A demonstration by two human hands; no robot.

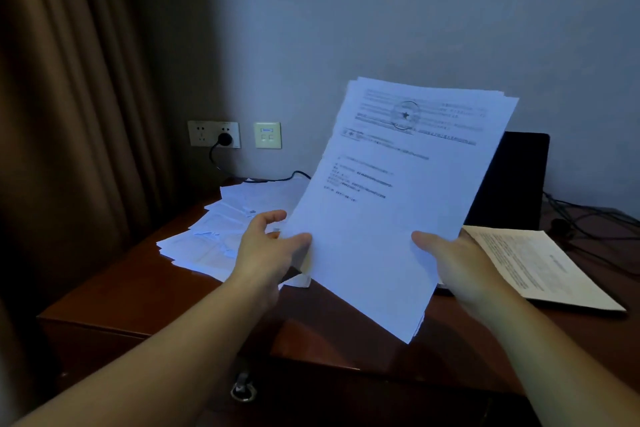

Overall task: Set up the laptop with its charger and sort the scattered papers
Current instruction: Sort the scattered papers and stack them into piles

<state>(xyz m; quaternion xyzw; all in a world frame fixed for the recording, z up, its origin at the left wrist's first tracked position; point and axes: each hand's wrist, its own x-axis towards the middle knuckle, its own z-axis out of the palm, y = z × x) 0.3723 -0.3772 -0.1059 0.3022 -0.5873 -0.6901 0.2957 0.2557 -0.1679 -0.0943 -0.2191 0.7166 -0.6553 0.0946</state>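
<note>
Two hands, left hand (273,250) and right hand (453,263), grip a paper stack (391,204) above the wooden desk (145,295).

Left arm: my bare forearm reaches forward from the lower left, wrist straight.
Left hand (273,246): raised, thumb on the near face of the sheaf of papers (388,211), fingers curled behind its left edge.
Right arm: bare, reaching in from the lower right.
Right hand (457,267): thumb on top, pinching the sheaf's right edge.
</note>
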